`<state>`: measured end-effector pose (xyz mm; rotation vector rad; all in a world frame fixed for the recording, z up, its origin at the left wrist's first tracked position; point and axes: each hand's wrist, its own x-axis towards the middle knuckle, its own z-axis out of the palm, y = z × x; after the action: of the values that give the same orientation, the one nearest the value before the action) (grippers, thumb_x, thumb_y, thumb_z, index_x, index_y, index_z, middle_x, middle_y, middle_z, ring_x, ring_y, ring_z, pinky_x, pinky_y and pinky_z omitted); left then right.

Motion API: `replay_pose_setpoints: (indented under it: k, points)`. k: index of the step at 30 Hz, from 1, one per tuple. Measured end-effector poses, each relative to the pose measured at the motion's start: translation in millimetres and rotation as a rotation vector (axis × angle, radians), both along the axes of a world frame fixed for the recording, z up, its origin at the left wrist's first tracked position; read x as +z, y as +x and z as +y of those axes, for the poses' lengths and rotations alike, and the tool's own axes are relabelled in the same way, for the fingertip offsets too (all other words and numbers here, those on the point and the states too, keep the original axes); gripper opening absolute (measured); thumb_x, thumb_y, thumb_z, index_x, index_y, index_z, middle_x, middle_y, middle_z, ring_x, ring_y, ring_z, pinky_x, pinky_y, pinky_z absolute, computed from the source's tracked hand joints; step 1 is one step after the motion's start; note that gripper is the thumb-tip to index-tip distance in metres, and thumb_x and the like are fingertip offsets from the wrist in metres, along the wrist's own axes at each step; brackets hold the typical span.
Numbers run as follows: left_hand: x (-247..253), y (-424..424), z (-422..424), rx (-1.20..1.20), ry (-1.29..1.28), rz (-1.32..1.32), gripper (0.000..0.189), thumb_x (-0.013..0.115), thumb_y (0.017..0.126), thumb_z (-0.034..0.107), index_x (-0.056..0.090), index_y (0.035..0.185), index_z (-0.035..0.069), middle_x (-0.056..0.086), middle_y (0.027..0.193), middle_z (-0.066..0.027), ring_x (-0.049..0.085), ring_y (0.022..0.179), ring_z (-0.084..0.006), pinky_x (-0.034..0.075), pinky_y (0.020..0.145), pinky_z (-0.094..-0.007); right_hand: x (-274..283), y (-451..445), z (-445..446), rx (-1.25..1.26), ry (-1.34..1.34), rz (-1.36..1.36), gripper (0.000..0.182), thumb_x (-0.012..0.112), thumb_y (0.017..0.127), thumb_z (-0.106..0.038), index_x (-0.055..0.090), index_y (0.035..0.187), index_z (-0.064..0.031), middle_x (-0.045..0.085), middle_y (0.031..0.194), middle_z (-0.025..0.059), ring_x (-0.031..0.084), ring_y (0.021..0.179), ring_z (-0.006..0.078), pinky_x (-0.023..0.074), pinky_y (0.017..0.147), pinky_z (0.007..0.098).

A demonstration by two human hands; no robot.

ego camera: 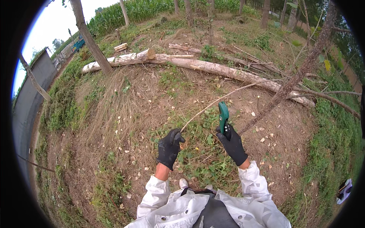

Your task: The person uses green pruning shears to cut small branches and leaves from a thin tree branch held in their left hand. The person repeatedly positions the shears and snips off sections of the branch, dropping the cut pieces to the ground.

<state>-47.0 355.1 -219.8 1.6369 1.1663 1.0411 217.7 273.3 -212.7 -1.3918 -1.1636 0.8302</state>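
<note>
In the head view my left hand (170, 146), in a black work glove, grips the lower end of a thin bare branch (212, 103). The branch arcs up and right towards a thicker leaning trunk (288, 82). My right hand (233, 144), also gloved in black, holds green-headed pruning shears (223, 113) upright by the handles. The shears' head stands just below the thin branch in the picture; whether they touch cannot be told. Green leafy plants (209, 164) grow between and below my hands.
A long felled log (216, 67) lies across the ground ahead, with a cut log (128, 59) and loose branches about it. A standing tree trunk (91, 40) rises at the upper left. A grey wall (34, 82) runs along the left. A corn field (137, 14) lies beyond.
</note>
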Motion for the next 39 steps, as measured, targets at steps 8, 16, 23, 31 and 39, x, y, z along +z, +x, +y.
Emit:
replay_pose_setpoints:
  k: [8, 16, 23, 31, 39]
  points:
    - [2.0, 1.2, -23.1, 0.076, 0.007, 0.065, 0.03, 0.057, 0.107, 0.026, 0.069, 0.126, 0.005, 0.074, 0.084, -0.0062, 0.071, 0.076, -0.0151, 0.055, 0.073, -0.0318, -6.3, -2.5, 2.2, 0.14, -0.044, -0.042, 0.031, 0.065, 0.102, -0.012, 0.06, 0.131, -0.0029, 0.071, 0.112, 0.0045, 0.066, 0.095, 0.0115, 0.0531, 0.083, 0.0306]
    - [-0.5, 10.7, -39.2, 0.108, 0.088, 0.024, 0.029, 0.056, 0.108, 0.023, 0.068, 0.124, 0.003, 0.075, 0.084, -0.0067, 0.067, 0.071, -0.0137, 0.053, 0.069, -0.0303, -10.1, 3.1, -10.4, 0.182, -0.057, -0.037, 0.041, 0.066, 0.101, -0.013, 0.056, 0.14, -0.0035, 0.072, 0.114, 0.0068, 0.068, 0.096, 0.0147, 0.0535, 0.088, 0.0331]
    - [-8.3, 22.8, -45.2, 0.133, -0.038, -0.074, 0.03, 0.057, 0.109, 0.025, 0.067, 0.123, 0.001, 0.074, 0.082, -0.0051, 0.06, 0.057, -0.0098, 0.048, 0.055, -0.0279, -14.0, 25.4, -28.6, 0.171, -0.067, -0.032, 0.048, 0.066, 0.101, -0.017, 0.052, 0.145, -0.0034, 0.072, 0.122, 0.0091, 0.069, 0.104, 0.0172, 0.0534, 0.094, 0.0345]
    - [-4.7, 27.6, -45.9, 0.16, -0.06, -0.229, 0.03, 0.057, 0.108, 0.019, 0.065, 0.126, -0.002, 0.073, 0.088, -0.0074, 0.062, 0.06, -0.0105, 0.05, 0.056, -0.0268, -21.0, 35.0, -32.3, 0.15, -0.067, -0.072, 0.056, 0.068, 0.1, -0.02, 0.049, 0.15, -0.0045, 0.072, 0.12, 0.0104, 0.069, 0.102, 0.0197, 0.0534, 0.091, 0.0366]
    - [-5.8, 22.0, -52.5, 0.174, -0.035, -0.241, 0.027, 0.058, 0.107, 0.016, 0.066, 0.126, -0.003, 0.073, 0.088, -0.0063, 0.061, 0.065, -0.008, 0.049, 0.061, -0.0243, 12.9, 21.3, -21.0, 0.122, -0.018, -0.327, 0.06, 0.07, 0.099, -0.021, 0.047, 0.152, -0.0036, 0.069, 0.119, 0.0129, 0.068, 0.106, 0.0202, 0.0529, 0.091, 0.0367]
